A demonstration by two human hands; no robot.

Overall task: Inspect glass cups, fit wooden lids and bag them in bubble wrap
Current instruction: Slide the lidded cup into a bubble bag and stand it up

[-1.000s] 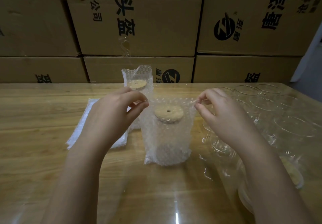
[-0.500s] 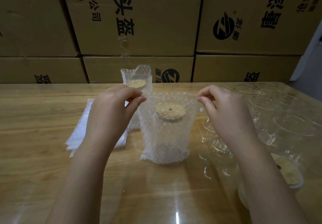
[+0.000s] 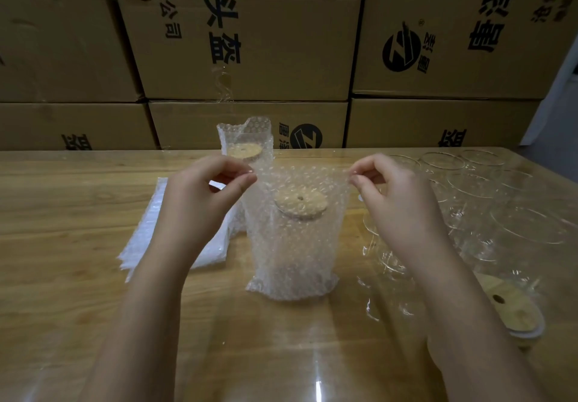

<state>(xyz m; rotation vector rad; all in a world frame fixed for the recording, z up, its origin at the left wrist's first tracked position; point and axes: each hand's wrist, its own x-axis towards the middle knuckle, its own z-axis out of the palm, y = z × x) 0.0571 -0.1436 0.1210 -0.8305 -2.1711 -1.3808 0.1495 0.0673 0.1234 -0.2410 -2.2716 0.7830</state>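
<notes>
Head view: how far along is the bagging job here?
Done: one bagged cup stands at the back. In hand: left hand and right hand pinch the second bag, its lid fitted. Left: bare glass cups and loose lids.

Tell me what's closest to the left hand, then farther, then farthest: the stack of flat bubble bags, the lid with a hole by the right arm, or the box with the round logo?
From the left hand:
1. Stack of flat bubble bags, just under it, left.
2. Lid with a hole, far right on the table.
3. Box with the round logo, behind the table.
</notes>
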